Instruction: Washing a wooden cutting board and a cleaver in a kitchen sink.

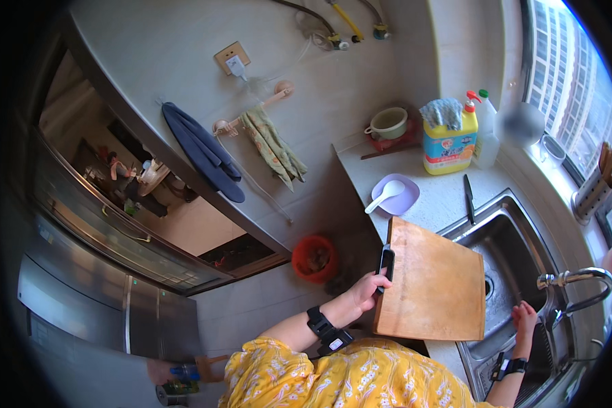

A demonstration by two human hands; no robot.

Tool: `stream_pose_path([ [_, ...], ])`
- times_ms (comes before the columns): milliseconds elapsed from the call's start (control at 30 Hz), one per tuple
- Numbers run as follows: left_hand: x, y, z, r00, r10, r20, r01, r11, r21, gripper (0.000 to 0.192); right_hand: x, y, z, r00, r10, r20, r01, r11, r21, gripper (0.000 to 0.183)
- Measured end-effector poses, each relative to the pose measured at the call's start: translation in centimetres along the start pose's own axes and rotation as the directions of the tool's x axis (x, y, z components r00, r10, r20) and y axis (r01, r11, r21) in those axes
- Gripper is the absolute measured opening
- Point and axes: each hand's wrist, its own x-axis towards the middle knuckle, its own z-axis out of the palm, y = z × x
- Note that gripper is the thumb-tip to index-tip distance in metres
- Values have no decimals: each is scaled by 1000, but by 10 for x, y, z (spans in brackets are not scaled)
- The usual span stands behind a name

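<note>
My left hand grips the black handle of a wooden cutting board. The board is tilted, its far side reaching over the rim of the stainless steel sink. Over the sink's right part, beside the chrome faucet, is my right hand, apart from the board. Its fingers are curled together, and whether anything small sits between them is not visible. A knife with a dark handle lies across the sink's far-left rim. Near it on the counter, a lavender bowl holds a white spoon.
A yellow detergent jug with a cloth on it stands at the back, beside a clear bottle. A pot sits in the counter corner. Below is a red bin. Utensils fill a metal holder by the window. Someone is beyond the doorway.
</note>
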Motion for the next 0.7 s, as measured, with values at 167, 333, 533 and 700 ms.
stream_pose_path([
  [167, 11, -1, -67, 990, -114, 85, 123, 986, -109, 48, -56, -21, 57, 998, -60, 14, 60, 998, -18, 23],
  [333, 27, -9, -139, 933, -315, 174, 327, 944, -44, 46, -104, -35, 125, 977, -200, 79, 202, 979, -26, 21],
  [533, 27, -17, -182, 877, -450, 169, 428, 891, 151, 38, -144, 6, 188, 842, -517, 155, 438, 488, -755, 33],
  [700, 35, 5, -179, 863, -469, 189, 315, 792, 523, 53, -174, 20, 205, 793, -538, 287, 437, 172, -883, 41],
])
